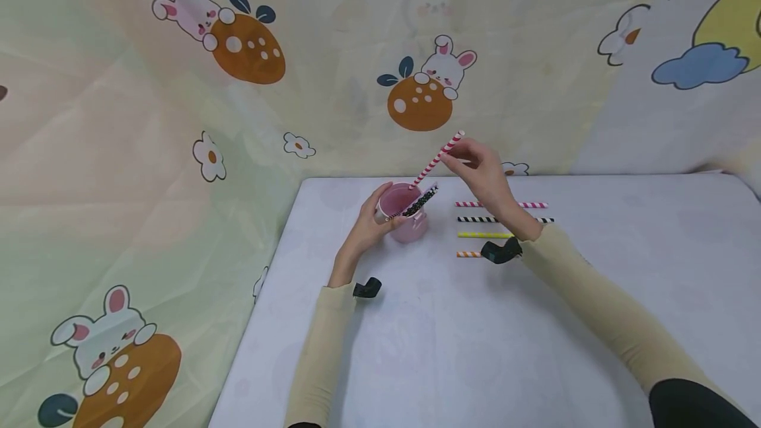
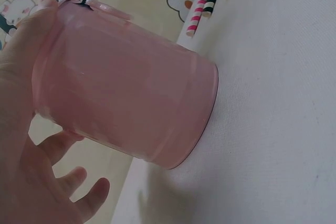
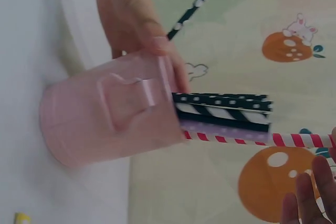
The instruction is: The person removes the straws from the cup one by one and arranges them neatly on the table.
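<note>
My left hand [image 1: 367, 224] grips a tilted pink cup [image 1: 409, 234] near its rim, with the thumb at the mouth. A handle-like part [image 3: 126, 100] shows on the cup's side in the right wrist view. Several patterned paper straws [image 3: 223, 109], black-and-white and lilac, stick out of the mouth. One black dotted straw [image 3: 191, 11] slants out beyond the left hand; where its lower end sits is hidden. Above the cup, my right hand [image 1: 483, 174] pinches a red-and-white striped straw [image 1: 436, 161] near its upper end. The straw's lower end is at the cup's mouth.
On the white table [image 1: 452, 335], right of the cup, lie a pink striped straw [image 1: 532, 205], a black striped straw [image 1: 475, 219], a yellow straw [image 1: 483, 234] and an orange striped straw [image 1: 468, 254], in parallel rows. A patterned cloth [image 1: 345, 71] hangs behind the table.
</note>
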### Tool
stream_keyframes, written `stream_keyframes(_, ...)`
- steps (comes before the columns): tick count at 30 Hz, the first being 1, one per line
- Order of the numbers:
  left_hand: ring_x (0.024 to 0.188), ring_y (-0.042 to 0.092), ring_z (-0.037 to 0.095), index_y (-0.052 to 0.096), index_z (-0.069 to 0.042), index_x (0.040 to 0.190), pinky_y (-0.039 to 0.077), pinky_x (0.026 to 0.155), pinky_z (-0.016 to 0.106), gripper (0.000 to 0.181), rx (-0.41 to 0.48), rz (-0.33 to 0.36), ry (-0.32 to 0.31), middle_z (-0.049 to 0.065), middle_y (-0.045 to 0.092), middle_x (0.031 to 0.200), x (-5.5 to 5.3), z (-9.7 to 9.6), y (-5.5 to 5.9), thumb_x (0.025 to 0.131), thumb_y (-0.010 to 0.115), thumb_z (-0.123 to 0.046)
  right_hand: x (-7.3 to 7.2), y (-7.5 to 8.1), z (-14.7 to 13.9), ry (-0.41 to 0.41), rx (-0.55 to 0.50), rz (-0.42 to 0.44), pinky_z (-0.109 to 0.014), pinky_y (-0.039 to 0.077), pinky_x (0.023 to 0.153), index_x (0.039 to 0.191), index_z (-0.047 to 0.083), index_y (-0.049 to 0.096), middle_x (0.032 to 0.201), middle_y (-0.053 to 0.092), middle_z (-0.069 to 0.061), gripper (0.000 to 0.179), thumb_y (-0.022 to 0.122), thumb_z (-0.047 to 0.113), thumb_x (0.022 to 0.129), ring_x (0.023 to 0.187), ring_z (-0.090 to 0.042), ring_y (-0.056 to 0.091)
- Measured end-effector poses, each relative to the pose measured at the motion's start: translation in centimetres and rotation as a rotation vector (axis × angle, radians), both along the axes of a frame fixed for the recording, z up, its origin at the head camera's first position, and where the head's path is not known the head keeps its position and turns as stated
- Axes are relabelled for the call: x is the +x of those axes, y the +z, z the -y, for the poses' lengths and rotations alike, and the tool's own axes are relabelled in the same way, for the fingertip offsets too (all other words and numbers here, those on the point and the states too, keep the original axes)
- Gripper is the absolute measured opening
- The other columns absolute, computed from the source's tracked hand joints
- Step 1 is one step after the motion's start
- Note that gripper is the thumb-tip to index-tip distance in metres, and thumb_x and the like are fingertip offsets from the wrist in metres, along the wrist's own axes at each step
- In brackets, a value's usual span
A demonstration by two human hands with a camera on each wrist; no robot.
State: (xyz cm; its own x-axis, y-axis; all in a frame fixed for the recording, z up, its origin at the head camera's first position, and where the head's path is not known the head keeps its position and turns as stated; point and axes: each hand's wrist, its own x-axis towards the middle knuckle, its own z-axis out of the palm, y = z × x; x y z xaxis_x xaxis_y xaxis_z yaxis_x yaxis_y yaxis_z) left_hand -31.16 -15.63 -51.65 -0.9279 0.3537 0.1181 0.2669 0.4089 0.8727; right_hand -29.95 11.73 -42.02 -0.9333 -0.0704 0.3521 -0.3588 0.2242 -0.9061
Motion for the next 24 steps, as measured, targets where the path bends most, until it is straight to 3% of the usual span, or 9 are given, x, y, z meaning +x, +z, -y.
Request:
stream_keyframes(4, 0.151, 0.027, 0.034, 0.029, -0.014, 0.158, 0.025, 0.12, 0.062, 0.087, -0.002, 0.01, -0.026, 0.011, 0.033, 0.162, 1.1, -0.3, 2.1, 0.088, 0.079, -0.026, -0.1, 0.7, -1.0, -0.003, -0.031, -0.041, -0.016, 0.05, 0.091, 0.12, 0.006, 0.067, 0.113, 0.067, -0.002, 0.031, 0.07, 0.026, 0.096, 0.108, -0.01, 0.061)
stream_keyframes(6, 0.151, 0.027, 0.037, 0.028, -0.011, 0.158, 0.026, 0.119, 0.062, 0.086, -0.017, 0.013, -0.03, 0.014, 0.033, 0.162, 1.5, -0.4, 3.0, 0.088, 0.078, -0.022, 0.2, 1.4, -1.4, -0.003, -0.041, -0.053, -0.017, 0.051, 0.09, 0.119, 0.006, 0.067, 0.112, 0.067, 0.001, 0.031, 0.07, 0.026, 0.095, 0.108, -0.012, 0.062)
stream_keyframes(12, 0.151, 0.026, 0.036, 0.028, -0.011, 0.158, 0.028, 0.119, 0.059, 0.086, -0.039, 0.014, -0.022, 0.014, 0.032, 0.162, 1.8, -0.5, 3.4, 0.089, 0.077, -0.018, 1.2, 3.3, -3.2, -0.004, -0.008, -0.077, -0.015, 0.052, 0.088, 0.117, 0.006, 0.068, 0.107, 0.067, 0.005, 0.028, 0.071, 0.023, 0.095, 0.104, -0.013, 0.063)
stream_keyframes(17, 0.151, 0.026, 0.036, 0.028, -0.011, 0.158, 0.027, 0.12, 0.059, 0.087, -0.034, 0.02, -0.023, 0.013, 0.031, 0.163, 1.7, -0.4, 3.1, 0.088, 0.078, -0.021, 2.2, 4.5, -4.8, -0.014, 0.1, -0.074, -0.013, 0.051, 0.083, 0.114, 0.008, 0.07, 0.103, 0.068, 0.008, 0.026, 0.072, 0.024, 0.094, 0.097, -0.011, 0.063)
stream_keyframes(21, 0.152, 0.024, 0.034, 0.027, -0.016, 0.159, 0.024, 0.121, 0.06, 0.087, -0.016, 0.017, -0.014, 0.011, 0.031, 0.163, 0.6, -0.2, 1.2, 0.089, 0.078, -0.02, 2.9, 5.2, -5.8, -0.04, 0.221, -0.065, -0.01, 0.05, 0.078, 0.112, 0.01, 0.071, 0.102, 0.067, 0.007, 0.024, 0.071, 0.027, 0.095, 0.093, -0.008, 0.062)
stream_keyframes(24, 0.153, 0.024, 0.029, 0.027, -0.026, 0.159, 0.024, 0.121, 0.058, 0.086, -0.015, 0.008, 0.002, 0.004, 0.031, 0.164, -0.2, 0.0, -0.4, 0.089, 0.077, -0.022, 3.5, 5.6, -6.3, -0.036, 0.319, -0.058, -0.008, 0.048, 0.078, 0.111, 0.011, 0.071, 0.106, 0.066, 0.003, 0.023, 0.07, 0.027, 0.095, 0.096, -0.007, 0.061)
